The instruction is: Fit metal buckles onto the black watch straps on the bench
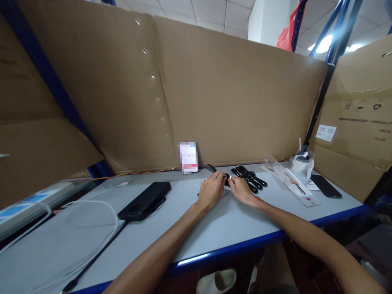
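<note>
My left hand [212, 188] is closed around a glossy black-handled tool, and the rounded end of its handle [210, 167] sticks out beyond the fingers. Close beside it, my right hand [242, 190] pinches the same tool with bent fingers. A tiny white spot shows at those fingertips, too small to name. Most of the tool is covered by the hands, so its exact kind is hidden. Just past my right hand lies a group of several similar black-handled tools [249, 175], overlapping on the grey tabletop [180, 220].
Clear packages with printed cards [295, 185] lie to the right, near a lidded cup [300, 161] in a plastic bag and a dark phone [326, 186]. A black power bank-like block [145, 200] and white cables [114, 212] are left. A blurred card [189, 157] leans against the cardboard wall [229, 102].
</note>
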Action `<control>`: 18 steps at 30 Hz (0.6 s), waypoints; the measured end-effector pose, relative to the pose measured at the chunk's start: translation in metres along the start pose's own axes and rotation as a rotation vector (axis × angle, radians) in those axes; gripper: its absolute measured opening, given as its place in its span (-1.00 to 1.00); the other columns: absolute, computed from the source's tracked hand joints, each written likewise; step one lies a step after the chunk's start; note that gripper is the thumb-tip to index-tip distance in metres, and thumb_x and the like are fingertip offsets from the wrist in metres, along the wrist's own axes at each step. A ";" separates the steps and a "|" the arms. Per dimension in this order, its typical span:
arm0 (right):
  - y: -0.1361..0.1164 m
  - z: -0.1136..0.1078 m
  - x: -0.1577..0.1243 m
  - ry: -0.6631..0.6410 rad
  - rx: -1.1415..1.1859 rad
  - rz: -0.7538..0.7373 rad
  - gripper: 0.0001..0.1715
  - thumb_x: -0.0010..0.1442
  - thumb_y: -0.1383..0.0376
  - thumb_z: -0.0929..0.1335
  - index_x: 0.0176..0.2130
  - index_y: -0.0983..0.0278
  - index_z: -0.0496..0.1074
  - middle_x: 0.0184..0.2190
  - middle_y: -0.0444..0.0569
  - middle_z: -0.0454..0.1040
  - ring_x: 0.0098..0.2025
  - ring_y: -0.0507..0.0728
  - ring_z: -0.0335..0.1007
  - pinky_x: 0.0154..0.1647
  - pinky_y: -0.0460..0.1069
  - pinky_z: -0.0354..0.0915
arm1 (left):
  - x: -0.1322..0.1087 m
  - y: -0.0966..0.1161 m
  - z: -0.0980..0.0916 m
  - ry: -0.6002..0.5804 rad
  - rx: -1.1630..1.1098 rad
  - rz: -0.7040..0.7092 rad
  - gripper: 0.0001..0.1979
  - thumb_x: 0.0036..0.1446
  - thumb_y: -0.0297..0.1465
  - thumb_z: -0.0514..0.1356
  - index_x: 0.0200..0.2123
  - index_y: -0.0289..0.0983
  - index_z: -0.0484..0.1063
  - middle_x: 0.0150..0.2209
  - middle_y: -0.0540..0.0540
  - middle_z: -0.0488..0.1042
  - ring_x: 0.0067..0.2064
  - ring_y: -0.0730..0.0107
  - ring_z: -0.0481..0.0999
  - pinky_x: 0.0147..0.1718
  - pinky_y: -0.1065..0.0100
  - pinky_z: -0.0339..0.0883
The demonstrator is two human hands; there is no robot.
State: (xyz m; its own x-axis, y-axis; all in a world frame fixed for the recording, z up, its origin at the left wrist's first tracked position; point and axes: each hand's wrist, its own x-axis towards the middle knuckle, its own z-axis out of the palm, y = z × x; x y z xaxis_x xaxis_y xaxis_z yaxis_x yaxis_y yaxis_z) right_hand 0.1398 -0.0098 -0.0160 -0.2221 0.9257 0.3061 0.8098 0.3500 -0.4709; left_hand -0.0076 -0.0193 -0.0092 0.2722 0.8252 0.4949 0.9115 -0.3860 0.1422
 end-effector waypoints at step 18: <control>0.001 0.003 0.000 -0.037 0.049 0.024 -0.59 0.43 0.36 0.20 -0.21 0.37 0.60 -0.21 0.14 0.65 -0.16 0.17 0.53 -0.17 -0.06 0.22 | 0.003 -0.011 0.005 -0.058 -0.108 0.059 -0.77 0.41 -0.39 -0.04 -0.11 -0.23 0.41 -0.21 -0.14 0.60 -0.23 0.26 0.59 -0.29 0.35 0.24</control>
State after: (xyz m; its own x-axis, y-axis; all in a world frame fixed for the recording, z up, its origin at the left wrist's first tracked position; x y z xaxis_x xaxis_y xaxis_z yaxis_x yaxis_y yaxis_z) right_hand 0.1394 -0.0091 -0.0189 -0.2231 0.9385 0.2636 0.7881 0.3329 -0.5178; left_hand -0.0149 -0.0107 -0.0131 0.3444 0.8213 0.4549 0.8559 -0.4737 0.2073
